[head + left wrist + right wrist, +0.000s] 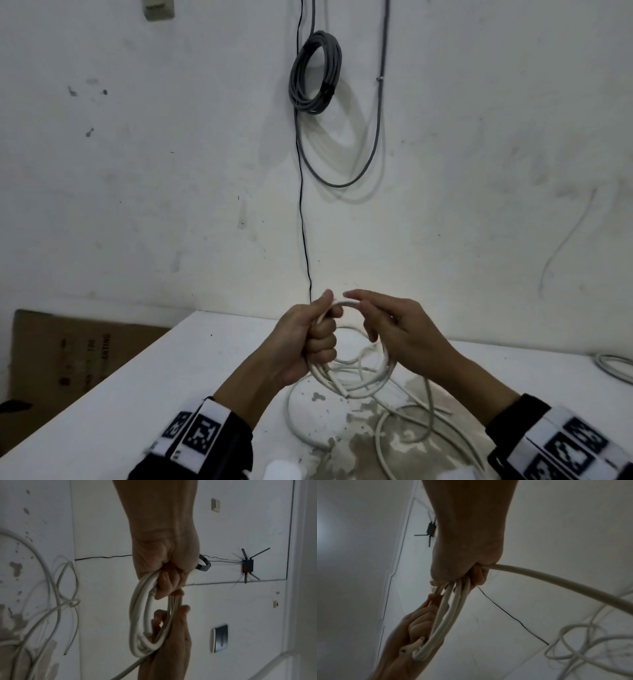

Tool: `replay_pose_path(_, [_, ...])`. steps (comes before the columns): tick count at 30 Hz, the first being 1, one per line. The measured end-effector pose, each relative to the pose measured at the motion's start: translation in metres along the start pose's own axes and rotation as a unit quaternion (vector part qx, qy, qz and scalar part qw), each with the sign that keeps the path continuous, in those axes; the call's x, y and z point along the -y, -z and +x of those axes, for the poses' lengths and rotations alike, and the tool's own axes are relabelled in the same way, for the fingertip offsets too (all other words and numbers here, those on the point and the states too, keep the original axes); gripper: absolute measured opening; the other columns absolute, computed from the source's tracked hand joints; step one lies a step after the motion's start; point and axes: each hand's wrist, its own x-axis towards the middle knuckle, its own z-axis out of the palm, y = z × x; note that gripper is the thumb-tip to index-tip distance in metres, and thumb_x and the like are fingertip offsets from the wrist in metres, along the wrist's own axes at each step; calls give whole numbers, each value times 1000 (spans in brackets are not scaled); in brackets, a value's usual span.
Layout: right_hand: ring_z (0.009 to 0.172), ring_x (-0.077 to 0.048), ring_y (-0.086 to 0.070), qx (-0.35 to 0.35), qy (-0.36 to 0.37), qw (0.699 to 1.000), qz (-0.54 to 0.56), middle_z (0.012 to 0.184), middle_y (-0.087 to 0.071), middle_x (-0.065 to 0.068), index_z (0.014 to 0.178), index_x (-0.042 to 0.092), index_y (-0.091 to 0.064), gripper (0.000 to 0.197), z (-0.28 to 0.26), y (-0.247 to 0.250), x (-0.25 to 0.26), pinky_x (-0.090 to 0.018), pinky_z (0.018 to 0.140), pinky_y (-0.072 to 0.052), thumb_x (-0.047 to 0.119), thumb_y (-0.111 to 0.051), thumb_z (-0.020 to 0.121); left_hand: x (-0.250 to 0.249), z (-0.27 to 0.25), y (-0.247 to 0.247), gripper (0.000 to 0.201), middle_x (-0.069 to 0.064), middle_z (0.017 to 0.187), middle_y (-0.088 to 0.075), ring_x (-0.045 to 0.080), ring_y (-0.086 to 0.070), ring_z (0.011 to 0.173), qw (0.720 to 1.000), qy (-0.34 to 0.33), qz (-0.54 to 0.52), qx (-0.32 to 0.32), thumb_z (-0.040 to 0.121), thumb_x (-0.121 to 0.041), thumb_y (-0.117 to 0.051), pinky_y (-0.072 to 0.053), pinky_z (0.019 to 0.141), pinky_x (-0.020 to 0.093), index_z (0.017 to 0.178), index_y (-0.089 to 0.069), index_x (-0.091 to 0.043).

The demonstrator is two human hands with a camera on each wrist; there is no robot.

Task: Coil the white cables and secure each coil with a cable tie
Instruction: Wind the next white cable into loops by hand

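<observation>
A coil of white cable [356, 387] is held upright above the white table [171, 394]. My left hand [325, 329] grips the coil's left side in a fist, several strands running through it [139, 615]. My right hand [373, 322] curls its fingers over the coil's upper right side, and in the right wrist view the strands [447, 615] pass through its fingers [477, 580]. A free length of the same cable [556, 580] leads from the right hand down to loose white cable [411, 428] tangled on the table.
A grey cable coil [317, 72] hangs on the wall ahead, beside a thin black wire [303, 205]. A cardboard box [68, 359] stands left of the table. Another pale cable [616, 368] lies at the table's right edge. A router [247, 565] is mounted on the wall.
</observation>
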Motion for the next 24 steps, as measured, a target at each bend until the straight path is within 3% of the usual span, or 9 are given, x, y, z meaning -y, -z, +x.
replay_pose_path(4, [48, -6, -50, 0, -95, 988, 118, 67, -61, 2, 122, 25, -58, 33, -6, 7, -3, -18, 44, -40, 11, -48, 95, -8, 6, 7, 42, -10, 31, -19, 7, -3, 36, 985, -61, -159, -32, 99, -31, -32, -14, 27, 14, 61, -39, -15])
replay_pose_path(6, [53, -14, -57, -9, -102, 988, 113, 75, -64, -6, 125, 23, -56, 43, -10, 11, -6, -22, 43, -41, -1, -55, 89, -16, 8, 14, 50, -7, 39, -7, 8, -1, 40, 969, -93, -222, -55, 100, -28, -28, -13, 26, 15, 52, -41, -16])
replay_pose_path(9, [46, -16, -57, -14, -93, 993, 67, 80, -64, -11, 122, 30, -52, 48, -18, 13, -9, -19, 42, -42, -1, -59, 86, -28, 8, 26, 59, -6, 45, -4, 10, -1, 40, 952, -131, -264, -84, 98, -25, -27, -13, 26, 15, 42, -44, -17])
replay_pose_path(12, [44, -15, -58, -1, -9, 1000, -26, 75, -60, -4, 102, 29, -56, 29, -21, 11, -8, -25, 44, -50, 4, -56, 89, -35, 10, 32, 49, -7, 30, -18, 10, -2, 40, 940, -153, -289, -100, 97, -23, -29, -15, 27, 15, 50, -40, -16])
replay_pose_path(14, [53, -5, -58, 32, 79, 988, -132, 77, -57, 9, 98, 24, -59, 18, -23, 8, -10, -21, 52, -52, 10, -51, 91, -35, 12, 33, 50, -6, 29, -23, 10, -5, 31, 931, -169, -306, -106, 99, -24, -30, -17, 27, 15, 50, -40, -16])
replay_pose_path(16, [71, 3, -57, 80, 109, 972, -194, 90, -58, 11, 106, 16, -62, 27, -25, 8, -13, -15, 65, -49, 6, -45, 87, -34, 14, 35, 56, -6, 29, -24, 8, -17, 22, 924, -179, -318, -111, 100, -25, -29, -18, 27, 15, 47, -44, -15])
replay_pose_path(18, [84, -2, -58, 112, 142, 954, -240, 101, -63, 4, 113, 13, -60, 42, -24, 11, -17, -19, 73, -49, -7, -46, 78, -33, 13, 36, 53, -7, 30, -24, 7, -22, 22, 924, -180, -320, -110, 101, -28, -29, -20, 29, 15, 52, -43, -15])
replay_pose_path(20, [83, -14, -62, 114, 204, 918, -321, 100, -66, -2, 111, 12, -61, 43, -23, 11, -20, -26, 67, -53, -10, -57, 74, -31, 11, 35, 46, -7, 32, -25, 7, -23, 23, 926, -183, -312, -107, 101, -31, -29, -21, 31, 14, 59, -39, -16])
replay_pose_path(24, [70, -18, -60, 59, 272, 875, -395, 100, -55, -3, 94, 18, -62, 10, -16, 15, -17, -27, 43, -47, 22, -55, 88, -26, 8, 33, 43, -8, 36, -27, 6, -26, 27, 932, -186, -301, -83, 100, -35, -29, -25, 34, 14, 63, -39, -16])
